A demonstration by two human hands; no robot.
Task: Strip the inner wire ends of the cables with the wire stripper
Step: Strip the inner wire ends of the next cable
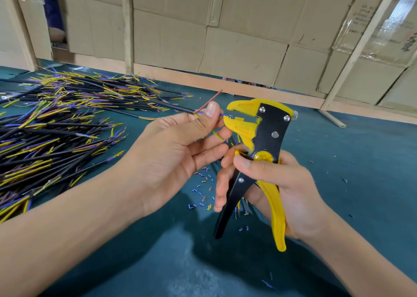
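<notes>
My left hand (180, 147) pinches the end of a black cable (167, 105) between thumb and fingers. Its blue inner wire (223, 115) reaches right into the jaws of the wire stripper. Its brown wire (209, 101) sticks up and away, and its yellow-green wire (217, 135) curls down behind my fingers. The yellow and black wire stripper (261, 138) stands upright in my right hand (282, 188), handles spread, jaws slightly apart around the blue wire tip.
Two big heaps of black cables (56, 138) with blue, yellow and brown ends lie on the green table (361, 172) at left. Small cut insulation bits (203, 190) are scattered under my hands. Cardboard panels (225, 37) and wooden slats wall the back.
</notes>
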